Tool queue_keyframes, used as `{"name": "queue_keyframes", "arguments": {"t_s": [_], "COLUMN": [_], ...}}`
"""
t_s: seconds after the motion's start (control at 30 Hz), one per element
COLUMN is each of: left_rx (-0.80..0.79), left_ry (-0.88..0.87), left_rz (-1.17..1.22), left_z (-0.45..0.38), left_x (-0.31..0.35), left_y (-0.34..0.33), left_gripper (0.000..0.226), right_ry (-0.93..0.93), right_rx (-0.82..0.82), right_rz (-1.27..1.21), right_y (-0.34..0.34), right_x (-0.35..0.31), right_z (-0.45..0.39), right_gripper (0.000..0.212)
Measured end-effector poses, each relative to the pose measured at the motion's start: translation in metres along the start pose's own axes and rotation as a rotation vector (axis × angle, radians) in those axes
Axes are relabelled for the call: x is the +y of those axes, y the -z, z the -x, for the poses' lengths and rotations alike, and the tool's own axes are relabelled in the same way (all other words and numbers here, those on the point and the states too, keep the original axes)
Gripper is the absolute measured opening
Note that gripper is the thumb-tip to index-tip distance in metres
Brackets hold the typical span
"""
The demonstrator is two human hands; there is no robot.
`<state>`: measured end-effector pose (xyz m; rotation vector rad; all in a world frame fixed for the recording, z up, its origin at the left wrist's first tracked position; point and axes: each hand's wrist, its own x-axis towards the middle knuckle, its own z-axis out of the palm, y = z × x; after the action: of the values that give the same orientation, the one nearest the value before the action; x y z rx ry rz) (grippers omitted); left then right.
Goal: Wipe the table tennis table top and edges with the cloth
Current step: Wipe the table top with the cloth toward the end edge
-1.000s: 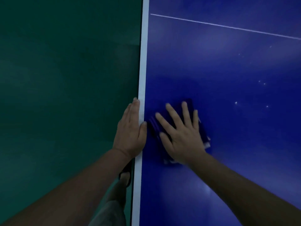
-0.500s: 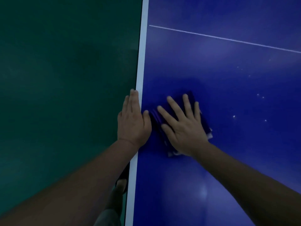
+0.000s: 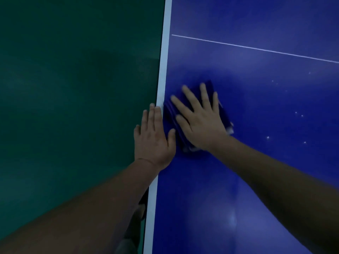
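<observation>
The blue table tennis table top (image 3: 256,171) fills the right side, with a white edge stripe (image 3: 165,61) along its left border. A folded dark blue cloth (image 3: 169,114) lies flat on the top just right of the stripe. My right hand (image 3: 200,120) presses on the cloth with straight, spread fingers and hides most of it. My left hand (image 3: 153,140) rests flat on the table's left edge beside the cloth, fingers straight and over the white stripe, thumb touching the cloth's near corner.
A dark green floor (image 3: 73,107) lies to the left of the table. A thin white centre line (image 3: 256,49) crosses the top farther away. Small white specks (image 3: 299,114) dot the blue surface to the right. My foot (image 3: 139,211) shows under the edge.
Both hands and the cloth have slid away from me along the table's left edge, closer to the white centre line. The cloth has shifted slightly left, nearer the white stripe.
</observation>
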<state>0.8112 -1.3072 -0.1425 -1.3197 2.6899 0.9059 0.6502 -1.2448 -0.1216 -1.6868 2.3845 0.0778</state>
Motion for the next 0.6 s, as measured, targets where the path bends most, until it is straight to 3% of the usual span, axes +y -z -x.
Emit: {"name": "queue_keyframes", "arguments": {"t_s": [0.1, 0.27, 0.37, 0.5, 0.6], "left_rx": [-0.022, 0.066, 0.096, 0.128, 0.123], "left_ry": [-0.006, 0.124, 0.117, 0.034, 0.037], "left_rz": [-0.015, 0.175, 0.154, 0.121, 0.106], "left_z": [-0.028, -0.094, -0.115, -0.117, -0.116], "left_x": [0.003, 0.030, 0.035, 0.031, 0.031], "left_y": [0.010, 0.014, 0.013, 0.015, 0.014], "left_gripper": [0.071, 0.066, 0.065, 0.067, 0.067], "right_ry": [-0.010, -0.537, -0.376, -0.068, -0.068], "right_rx": [-0.063, 0.030, 0.048, 0.045, -0.016], "right_rz": [0.013, -0.254, -0.218, -0.053, -0.005], "right_y": [0.002, 0.021, 0.022, 0.012, 0.013], "right_x": [0.035, 0.031, 0.007, 0.038, 0.074], "right_z": [0.030, -0.093, -0.124, -0.052, -0.030], "right_gripper": [0.056, 0.056, 0.055, 0.055, 0.057]}}
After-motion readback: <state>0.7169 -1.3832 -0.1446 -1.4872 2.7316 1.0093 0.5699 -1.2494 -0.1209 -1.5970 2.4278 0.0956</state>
